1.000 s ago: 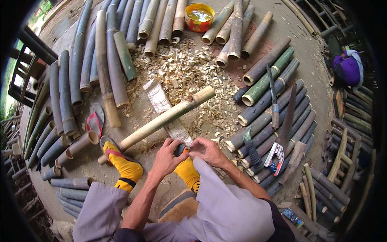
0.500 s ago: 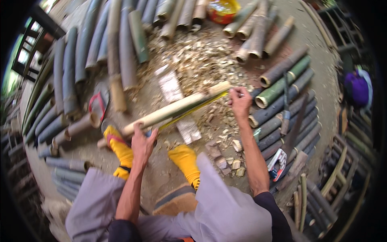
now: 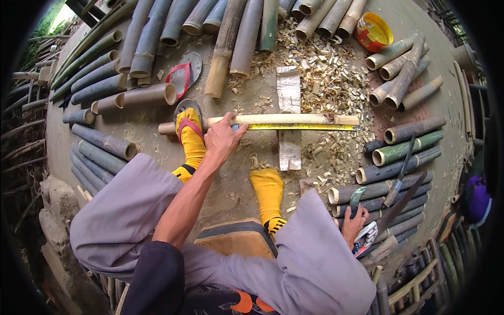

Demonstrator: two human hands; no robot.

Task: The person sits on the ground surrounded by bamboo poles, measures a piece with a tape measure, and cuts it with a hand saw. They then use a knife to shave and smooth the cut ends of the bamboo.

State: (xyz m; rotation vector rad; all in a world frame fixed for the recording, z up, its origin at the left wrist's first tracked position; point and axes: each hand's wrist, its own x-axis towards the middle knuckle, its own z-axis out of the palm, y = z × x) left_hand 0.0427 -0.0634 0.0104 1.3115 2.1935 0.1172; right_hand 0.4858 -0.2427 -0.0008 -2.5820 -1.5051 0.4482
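Observation:
A pale, peeled bamboo pole (image 3: 310, 119) lies crosswise before me, its left part by my yellow-socked left foot (image 3: 191, 131). Along its near side runs the yellow blade of a tape measure (image 3: 299, 126). My left hand (image 3: 221, 137) is closed over the pole and the tape's left end, where a bit of blue shows at the fingers. Over at the right, my right hand (image 3: 355, 226) has its fingertips closed at the lower end of a small greenish curved piece (image 3: 357, 196), above cut bamboo lengths. A saw's white and red handle (image 3: 366, 239) lies beside that hand.
Bamboo lengths lie fanned around, such as a green one (image 3: 409, 147) at right. A knife (image 3: 399, 184) rests on them. Wood chips (image 3: 336, 79) cover the middle ground, near a flat whitish block (image 3: 288, 89). A yellow-red tub (image 3: 374, 32) and a sandal (image 3: 184, 76) stand farther off.
My right hand has left the tape's right end and moved down right to the greenish piece. My left hand stays on the pole. The view has turned, so the pole now appears level.

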